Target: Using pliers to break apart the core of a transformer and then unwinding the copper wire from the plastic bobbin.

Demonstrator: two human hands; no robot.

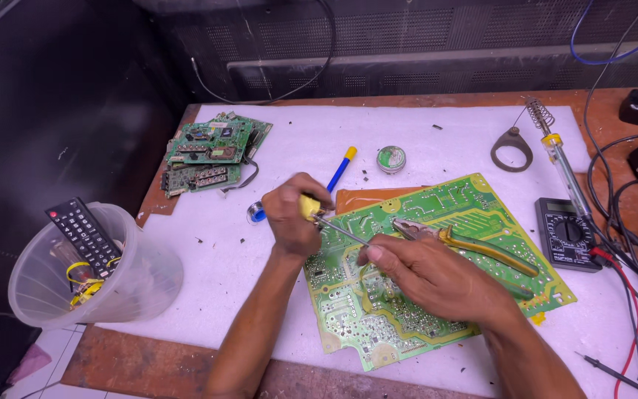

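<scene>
Where the white foam sheet [422,140] covers most of the brown counter [134,366], a large green circuit board [474,210] lies solder-side up, near the middle and tilted across the sheet. The left hand [293,218] has its fingers wrapped around the yellow handle of a soldering iron [334,188] with a blue upper shaft, its metal tip slanting down to the board. The right hand [426,277] rests on the board, fingers pinched narrow on something too small to make out, just beside the tip. Yellow-handled pliers [474,247] lie on the board next to that hand. A second soldering iron [566,174] and a black multimeter [566,233] sit to the right among tangled cables. A small round tin [390,158] rests above the board. Smaller green boards [212,155] are stacked at the sheet's far left corner. A clear plastic tub [94,270] holding a black remote control [86,236] overhangs the counter's left edge. Dark perforated panels [407,44] form the back wall, and pale floor tiles [53,347] show below.
</scene>
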